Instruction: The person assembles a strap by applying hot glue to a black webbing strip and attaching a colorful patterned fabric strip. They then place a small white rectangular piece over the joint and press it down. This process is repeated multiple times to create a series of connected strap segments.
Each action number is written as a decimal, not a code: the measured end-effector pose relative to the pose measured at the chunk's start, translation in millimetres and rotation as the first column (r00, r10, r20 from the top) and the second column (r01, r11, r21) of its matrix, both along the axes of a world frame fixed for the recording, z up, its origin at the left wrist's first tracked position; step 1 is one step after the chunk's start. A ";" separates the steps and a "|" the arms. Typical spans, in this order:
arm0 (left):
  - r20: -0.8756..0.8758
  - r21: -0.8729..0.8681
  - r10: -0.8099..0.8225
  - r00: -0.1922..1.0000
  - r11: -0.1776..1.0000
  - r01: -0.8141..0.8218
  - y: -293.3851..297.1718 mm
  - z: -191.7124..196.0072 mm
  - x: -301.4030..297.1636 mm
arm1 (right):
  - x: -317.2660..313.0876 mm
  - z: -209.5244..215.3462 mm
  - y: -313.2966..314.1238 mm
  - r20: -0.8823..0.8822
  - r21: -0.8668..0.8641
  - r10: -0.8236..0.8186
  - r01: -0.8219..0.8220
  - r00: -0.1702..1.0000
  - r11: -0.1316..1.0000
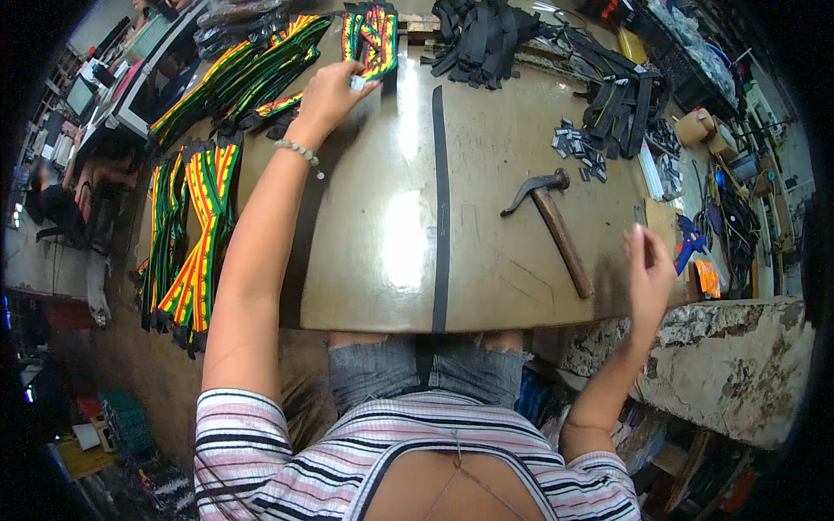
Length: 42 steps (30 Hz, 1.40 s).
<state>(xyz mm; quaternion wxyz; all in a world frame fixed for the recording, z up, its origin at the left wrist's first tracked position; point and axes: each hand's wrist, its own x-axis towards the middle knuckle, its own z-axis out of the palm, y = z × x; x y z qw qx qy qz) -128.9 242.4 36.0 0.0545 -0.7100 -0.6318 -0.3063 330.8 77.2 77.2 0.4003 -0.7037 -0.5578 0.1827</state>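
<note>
At the far left of the table my left hand (332,97) is closed, thumb against fingers, on the near end of a striped strap (380,54) in red, yellow, green and black; a small pale metal-looking piece (357,83) shows at the fingertips. My right hand (651,276) is raised by the table's right edge, its fingers drawn together; anything between them is too small to make out. Left of that hand lies a wooden-handled hammer (560,230). A flat black strap (440,200) runs lengthwise down the middle of the table.
Bundles of striped straps (201,234) lie along the left side. Black straps (486,39) are heaped at the back. Small metal clips (580,149) are scattered at right, near a blue-handled tool (689,243) and an orange packet (706,278). A rough pale ledge (721,365) borders the table's right.
</note>
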 end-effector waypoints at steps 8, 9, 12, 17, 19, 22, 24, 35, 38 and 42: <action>0.108 0.468 -0.172 0.979 0.878 0.103 -155.6 60.5 113.1 | -186.2 10.7 22.3 -0.464 0.563 0.768 -0.521 0.442 0.641; 0.128 0.410 -0.163 0.978 0.907 0.097 -167.5 67.5 121.4 | -197.9 19.2 26.2 -0.448 0.623 0.788 -0.485 0.423 0.615; 0.090 0.485 -0.291 0.952 0.848 0.214 -193.3 93.2 126.1 | -195.8 49.3 32.0 -0.498 0.524 0.774 -0.575 0.392 0.628; 0.046 0.490 -0.068 0.997 0.871 0.037 -217.3 104.2 104.9 | -147.2 60.2 28.9 -0.635 0.291 0.770 -0.904 0.061 0.312; 0.135 0.159 -0.112 0.985 0.983 0.090 -211.6 87.3 98.4 | -146.9 35.5 26.8 -0.571 0.266 0.801 -0.883 0.179 0.387; 0.192 -0.094 -0.060 0.980 0.992 0.079 -198.6 45.2 99.9 | -159.7 -16.4 21.7 -0.544 0.127 0.667 -0.736 0.509 0.665; 0.183 -0.201 -0.027 0.983 0.977 0.064 -191.7 17.0 103.3 | -167.7 -47.9 15.3 -0.344 0.103 0.617 -0.625 0.708 0.774; 0.146 -0.327 0.049 0.988 0.945 0.002 -184.5 -29.3 109.6 | -164.5 -90.4 11.4 0.175 0.171 0.563 -0.588 0.808 0.791; 0.133 -0.329 0.064 0.989 0.944 -0.017 -184.8 -28.2 112.0 | -167.1 -91.5 12.2 0.223 0.164 0.535 -0.572 0.815 0.804; 0.105 -0.312 0.082 0.991 0.949 -0.045 -186.3 -27.4 114.3 | -167.1 -89.1 10.9 0.251 0.157 0.534 -0.578 0.807 0.801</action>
